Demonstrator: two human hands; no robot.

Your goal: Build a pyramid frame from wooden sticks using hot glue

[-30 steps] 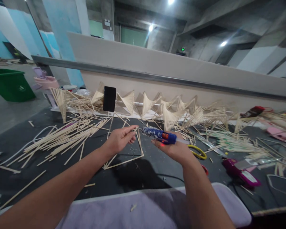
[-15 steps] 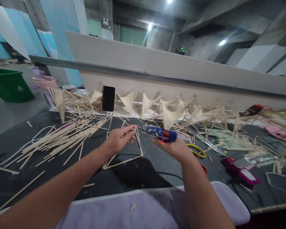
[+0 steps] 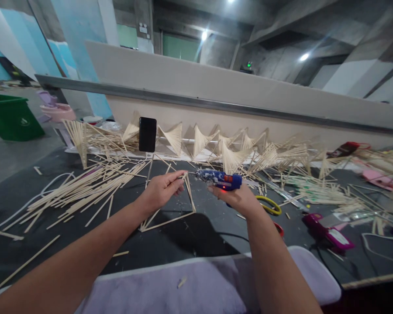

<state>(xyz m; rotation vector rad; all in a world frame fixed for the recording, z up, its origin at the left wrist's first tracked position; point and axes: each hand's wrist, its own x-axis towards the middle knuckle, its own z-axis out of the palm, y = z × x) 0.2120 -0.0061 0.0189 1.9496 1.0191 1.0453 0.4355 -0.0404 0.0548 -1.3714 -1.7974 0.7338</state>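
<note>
The left hand (image 3: 160,192) has its thumb and fingertips pinched together on the raised top corner of a stick frame (image 3: 168,221), whose lower sticks reach down to the dark counter (image 3: 16,248). The right hand (image 3: 237,199) is wrapped around a blue glue gun (image 3: 218,179) with a small red light glowing. The gun's nozzle points at the pinched corner, just beside the left fingertips; whether it touches the wood cannot be told.

Near the right wrist lies a yellow ring (image 3: 277,211), and farther right a magenta device (image 3: 329,233). To the left of the frame, loose sticks (image 3: 94,192) spread in a heap. A lilac cloth (image 3: 216,283) covers the near edge beneath the forearms, a scrap of wood on it. Beyond the frame stands a phone (image 3: 147,134), upright, with fan-shaped stick pieces (image 3: 173,139) lined along the partition (image 3: 183,78). At far left, a green bin (image 3: 15,117) stands on the floor.
</note>
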